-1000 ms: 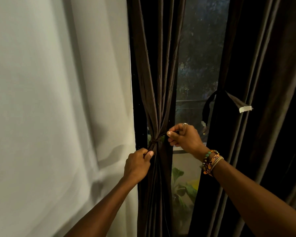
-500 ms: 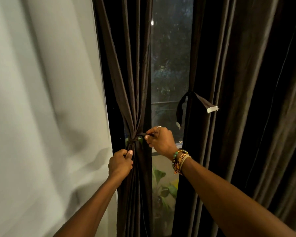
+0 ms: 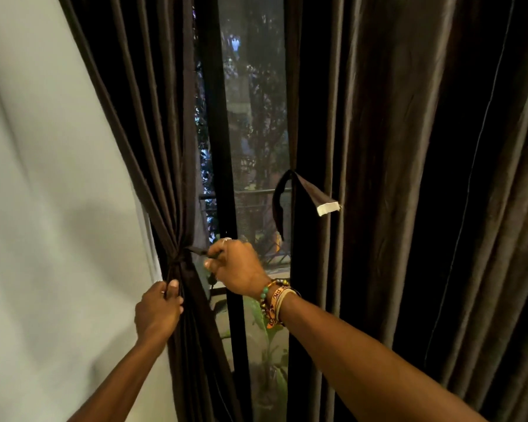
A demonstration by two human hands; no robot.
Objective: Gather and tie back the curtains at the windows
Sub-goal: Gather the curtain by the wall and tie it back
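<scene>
Gripping the gathered curtain [image 3: 177, 208], left hand [image 3: 159, 312]; right hand [image 3: 238, 264] pinches tie-back strap [image 3: 197, 250].

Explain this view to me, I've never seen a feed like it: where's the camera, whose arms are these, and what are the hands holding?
There is no machine here: these are a person's bare arms, filmed by one wide-angle camera worn on their head, looking forward and down. The left hand grips the gathered dark curtain just below the tie band wrapped round it. The right hand, with beaded bracelets, pinches the band's free end. To the right hangs a second curtain, ungathered, its own strap dangling loose. Between them is the window; at far left, a pale wall.
</scene>
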